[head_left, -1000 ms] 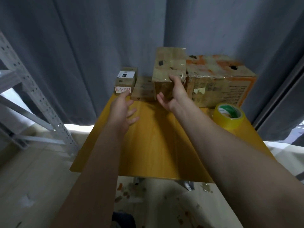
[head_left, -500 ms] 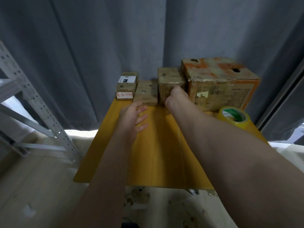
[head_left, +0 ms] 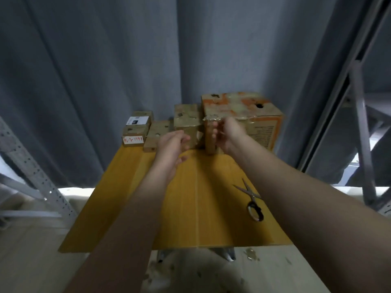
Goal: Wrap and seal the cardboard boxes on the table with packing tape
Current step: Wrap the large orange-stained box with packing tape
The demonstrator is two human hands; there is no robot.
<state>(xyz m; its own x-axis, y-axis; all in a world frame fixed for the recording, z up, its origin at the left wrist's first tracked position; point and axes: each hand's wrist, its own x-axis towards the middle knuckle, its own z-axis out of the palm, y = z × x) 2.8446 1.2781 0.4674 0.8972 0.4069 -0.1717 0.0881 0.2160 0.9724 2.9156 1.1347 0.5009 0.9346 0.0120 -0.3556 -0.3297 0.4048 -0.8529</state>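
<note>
Several taped cardboard boxes stand in a row along the far edge of the yellow table [head_left: 190,208]. The large box [head_left: 243,108] with orange print is at the right, and a medium box [head_left: 186,121] stands just left of it. My right hand [head_left: 227,134] is at the large box's front-left corner, fingers curled round that edge. My left hand [head_left: 172,144] hovers in front of the medium box with loosely curled fingers, holding nothing. No tape roll shows.
A flat small box [head_left: 157,134] and a stack of small labelled boxes [head_left: 137,129] sit at the far left. Scissors [head_left: 252,199] lie on the table's right side beside my right forearm. Grey curtains hang behind; metal racks stand at both sides.
My right hand left the medium box and moved right to the large box's corner. My left hand moved up towards the medium box. The yellow tape roll dropped out of view; scissors came into view.
</note>
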